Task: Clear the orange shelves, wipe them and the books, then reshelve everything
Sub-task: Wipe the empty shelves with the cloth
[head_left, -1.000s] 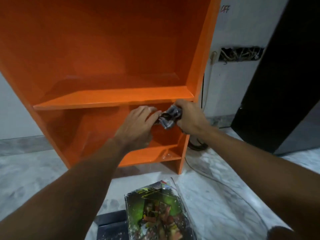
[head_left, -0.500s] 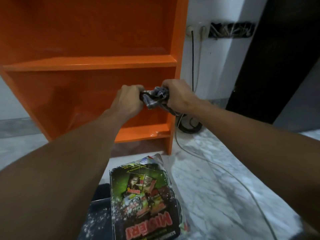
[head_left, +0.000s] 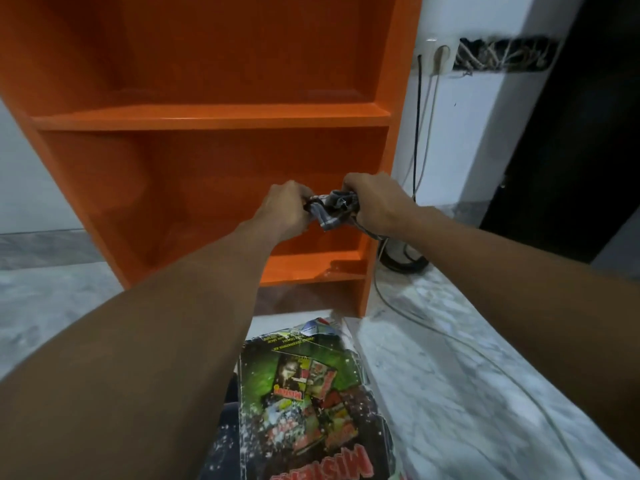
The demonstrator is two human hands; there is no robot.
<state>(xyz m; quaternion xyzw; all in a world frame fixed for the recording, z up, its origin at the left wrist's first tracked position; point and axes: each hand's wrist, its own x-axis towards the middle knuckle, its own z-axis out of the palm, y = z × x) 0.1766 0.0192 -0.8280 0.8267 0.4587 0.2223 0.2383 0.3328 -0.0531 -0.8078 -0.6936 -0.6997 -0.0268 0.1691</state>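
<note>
The orange bookshelf (head_left: 214, 116) stands on the floor ahead of me with bare boards. In front of its lower compartment both my hands hold a crumpled grey checked cloth (head_left: 330, 211). My left hand (head_left: 285, 209) grips its left end and my right hand (head_left: 375, 202) grips its right end, fists close together. On the floor below my arms lies a stack of books (head_left: 308, 393); the top one has a dusty green cover with red lettering.
A white wall with a socket (head_left: 441, 57) and hanging cables is right of the shelf. Coiled black cable (head_left: 401, 258) lies at the shelf's foot, and a thin wire (head_left: 485, 358) runs across the marble floor. A dark doorway (head_left: 571, 133) is at far right.
My view has tilted down from the upper shelf toward the lower compartment. My left hand, which was reaching to the cloth, has closed on it, so both hands now grip it.
</note>
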